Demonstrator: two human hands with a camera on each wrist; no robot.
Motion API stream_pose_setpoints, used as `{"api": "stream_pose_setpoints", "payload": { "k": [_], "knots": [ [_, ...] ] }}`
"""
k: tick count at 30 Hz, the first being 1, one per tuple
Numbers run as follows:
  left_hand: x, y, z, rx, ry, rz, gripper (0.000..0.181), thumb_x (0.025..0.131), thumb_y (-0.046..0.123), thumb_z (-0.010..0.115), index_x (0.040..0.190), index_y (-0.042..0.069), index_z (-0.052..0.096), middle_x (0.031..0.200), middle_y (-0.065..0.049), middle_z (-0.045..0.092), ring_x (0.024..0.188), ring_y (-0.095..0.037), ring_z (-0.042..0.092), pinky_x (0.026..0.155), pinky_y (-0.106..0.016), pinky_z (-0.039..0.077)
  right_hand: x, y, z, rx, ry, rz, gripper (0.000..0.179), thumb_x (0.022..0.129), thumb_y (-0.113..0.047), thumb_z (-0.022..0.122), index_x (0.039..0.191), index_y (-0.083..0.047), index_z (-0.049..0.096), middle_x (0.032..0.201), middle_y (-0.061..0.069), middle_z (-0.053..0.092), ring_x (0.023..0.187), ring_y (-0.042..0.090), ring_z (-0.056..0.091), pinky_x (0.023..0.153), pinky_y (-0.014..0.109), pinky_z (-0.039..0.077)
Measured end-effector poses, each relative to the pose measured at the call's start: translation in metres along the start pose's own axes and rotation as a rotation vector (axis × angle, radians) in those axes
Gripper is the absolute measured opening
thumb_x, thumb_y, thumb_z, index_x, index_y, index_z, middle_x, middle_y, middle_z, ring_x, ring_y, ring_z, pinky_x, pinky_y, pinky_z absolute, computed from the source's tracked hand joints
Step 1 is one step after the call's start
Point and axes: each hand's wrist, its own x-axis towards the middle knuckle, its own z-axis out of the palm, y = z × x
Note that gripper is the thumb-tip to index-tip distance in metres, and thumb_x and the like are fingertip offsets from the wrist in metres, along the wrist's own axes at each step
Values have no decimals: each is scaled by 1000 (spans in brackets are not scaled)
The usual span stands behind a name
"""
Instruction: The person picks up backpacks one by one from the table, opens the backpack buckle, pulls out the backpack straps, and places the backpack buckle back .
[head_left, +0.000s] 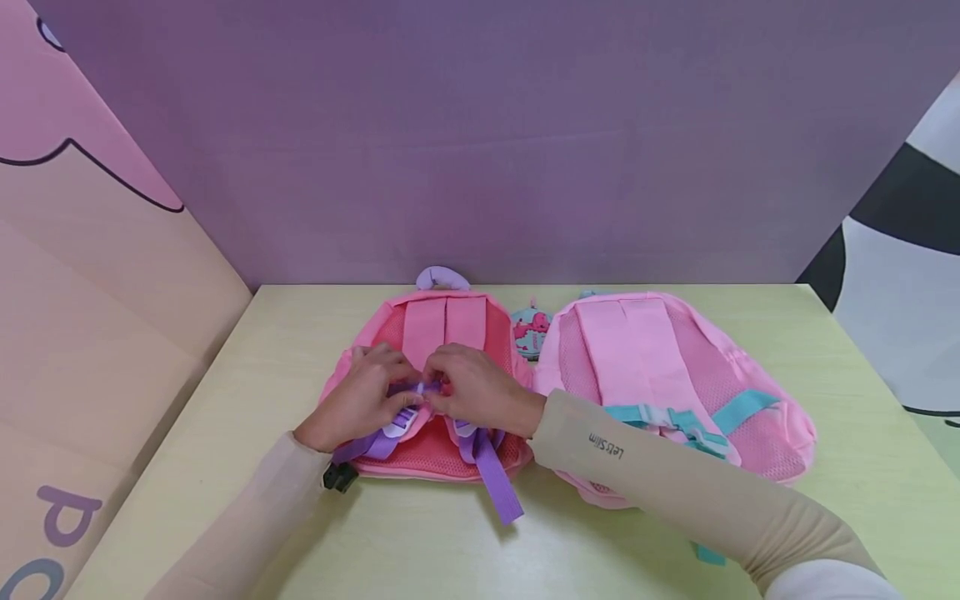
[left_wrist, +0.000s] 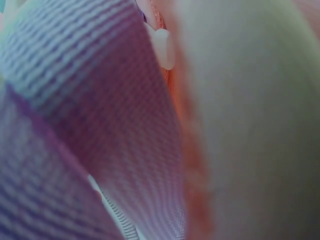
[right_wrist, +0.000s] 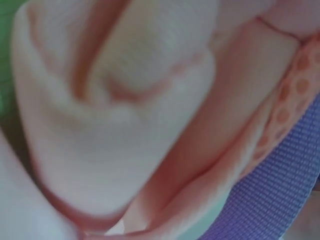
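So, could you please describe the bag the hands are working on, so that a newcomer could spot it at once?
Against the purple wall stands a pale table with two bags side by side. Take the left one, the coral bag. Its purple straps set it apart from the lighter pink bag, which has teal straps.

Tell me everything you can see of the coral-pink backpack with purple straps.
The coral-pink fabric backpack lies back-up on the pale yellow table, its curved lavender handle at the far end. Two wide coral shoulder straps run down its mesh-like back panel; purple woven webbing threads white plastic-looking buckles, one loose end hanging past its near edge. The left hand and right hand pinch a narrow purple strap over its middle; the fingers partly hide it. A light-pink backpack lies close on the right.
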Motion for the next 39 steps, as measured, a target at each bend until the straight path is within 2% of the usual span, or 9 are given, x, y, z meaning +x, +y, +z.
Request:
{"api": "stream_pose_setpoints", "payload": {
  "k": [6, 15, 20, 27, 39],
  "knots": [
    [0, -2, 2, -14, 9, -1, 28, 72, 21, 83, 97, 11, 74, 91, 2, 65, 95, -15, 52, 83, -44, 27, -1, 1, 0, 1, 14, -15, 12, 82, -14, 72, 91, -13, 65, 86, -5, 57, 79, 10, 50, 70, 21, 44],
    [-1, -4, 3, -26, 18, 19, 26, 74, 20, 82, 97, 11, 74, 90, 3, 65, 95, -15, 51, 82, -44, 27, -3, 2, -1, 6, 41, -28, 9, 81, -12, 71, 83, -16, 64, 78, -9, 55, 75, 8, 49, 66, 21, 44],
    [0, -3, 3, -14, 17, 13, 28, 73, 20, 83, 97, 10, 74, 90, 2, 66, 95, -15, 52, 82, -43, 27, -2, 2, 0, -15, 44, -27, 9, 81, -14, 72, 85, -16, 64, 80, -6, 56, 75, 8, 48, 65, 21, 43],
    [1, -2, 2, 5, -7, -10, 31, 72, 20, 83, 99, 10, 73, 92, 1, 66, 96, -15, 52, 82, -41, 28, 0, 0, 1, 14, 6, -5, 9, 82, -17, 72, 89, -15, 66, 85, -6, 56, 78, 10, 51, 68, 21, 44],
    [1, -4, 3, -31, 22, 3, 28, 72, 23, 83, 96, 11, 74, 89, 4, 66, 93, -14, 52, 83, -43, 28, -1, 0, -2, -39, 54, -23, 5, 81, -13, 71, 79, -16, 66, 77, -9, 55, 75, 8, 49, 69, 21, 44]
  ]
}}
